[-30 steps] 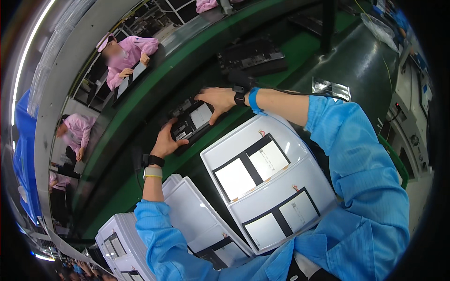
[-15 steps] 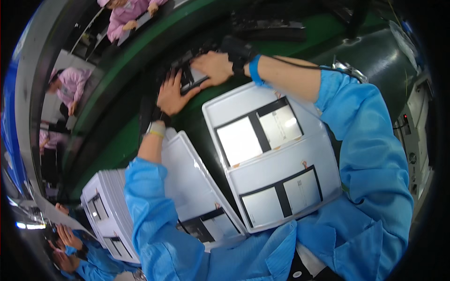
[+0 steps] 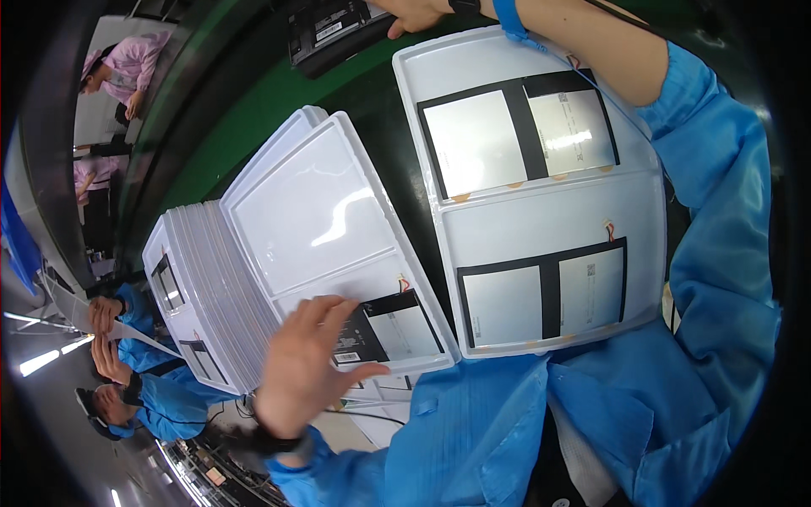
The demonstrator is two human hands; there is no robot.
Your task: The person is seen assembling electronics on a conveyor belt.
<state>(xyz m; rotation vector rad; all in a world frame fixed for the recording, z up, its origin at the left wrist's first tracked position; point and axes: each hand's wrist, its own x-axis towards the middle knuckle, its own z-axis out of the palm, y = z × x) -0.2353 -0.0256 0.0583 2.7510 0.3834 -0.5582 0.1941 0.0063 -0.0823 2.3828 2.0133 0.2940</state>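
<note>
My left hand (image 3: 308, 363) hovers at a flat battery pack (image 3: 405, 331) in the lower compartment of the left white plastic tray (image 3: 296, 203). Its thumb and fingers are apart and nothing is gripped; whether the fingertips touch the pack, I cannot tell. This pack has a black printed part, a silvery part and a short red wire with a connector. At the top edge my right hand (image 3: 414, 13) is at a black device (image 3: 334, 34) with a label. The frame cuts off most of that hand's fingers.
On the right, another white tray (image 3: 532, 215) holds two silvery battery packs with black borders. A stack of white trays (image 3: 215, 262) stands at left. A person in blue (image 3: 173, 406) sits at lower left, and people in pink (image 3: 135, 72) are beyond the green-topped bench.
My left hand has left the black device and come back toward me to the pack in the left tray. My right hand stays by the device. The view has shifted, lowering the device's visibility.
</note>
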